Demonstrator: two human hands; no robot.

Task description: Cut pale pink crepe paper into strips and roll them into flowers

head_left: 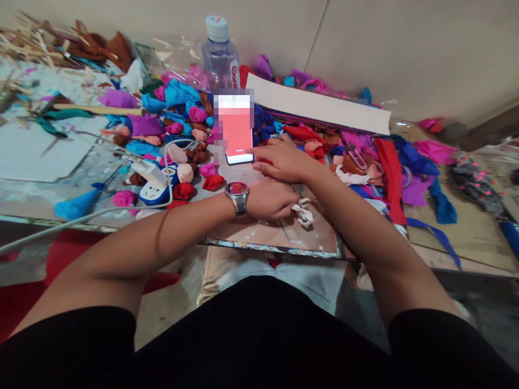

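My left hand (270,199), with a watch (237,199) on its wrist, is closed over the near edge of the table. A crumpled cream-coloured strip (305,216) sticks out from its curled fingers; the grip itself is partly hidden. Above it, my right hand (281,159) reaches toward a phone (237,135) with a lit red and white screen, which is partly blurred out. One finger is at the phone's lower right corner, other fingers are bent, and I see nothing held in that hand.
Rolled and loose coloured cloth pieces (178,94) cover the table around the phone. A clear bottle (221,59) stands behind it. To the left is a power strip (154,192) with a charger and white cable. Scissors (357,158) and a red strip (391,181) lie right.
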